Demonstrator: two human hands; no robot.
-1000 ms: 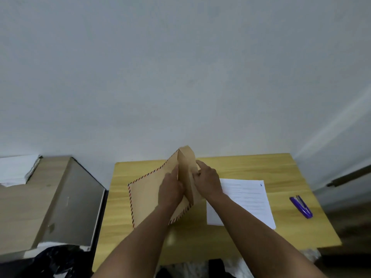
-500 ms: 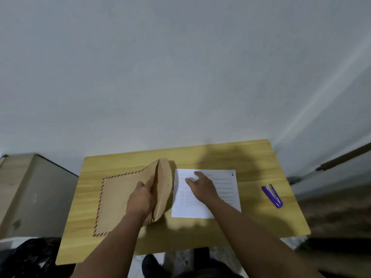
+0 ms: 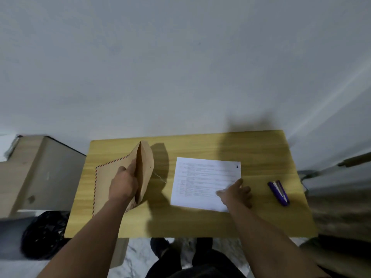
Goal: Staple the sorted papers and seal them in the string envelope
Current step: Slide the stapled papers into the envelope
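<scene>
On the wooden table (image 3: 200, 223), the left hand (image 3: 123, 182) grips the near edge of the brown envelope (image 3: 114, 177), fingers curled into its gaping mouth and holding the flap side raised; its thin string (image 3: 159, 177) trails to the right. The envelope lies at the table's left. The right hand (image 3: 235, 192) rests on the right edge of the white papers (image 3: 200, 183), thumb on top, fingers curled at the edge. The papers lie flat at the centre. A purple stapler (image 3: 279, 192) lies further right, apart from the papers.
</scene>
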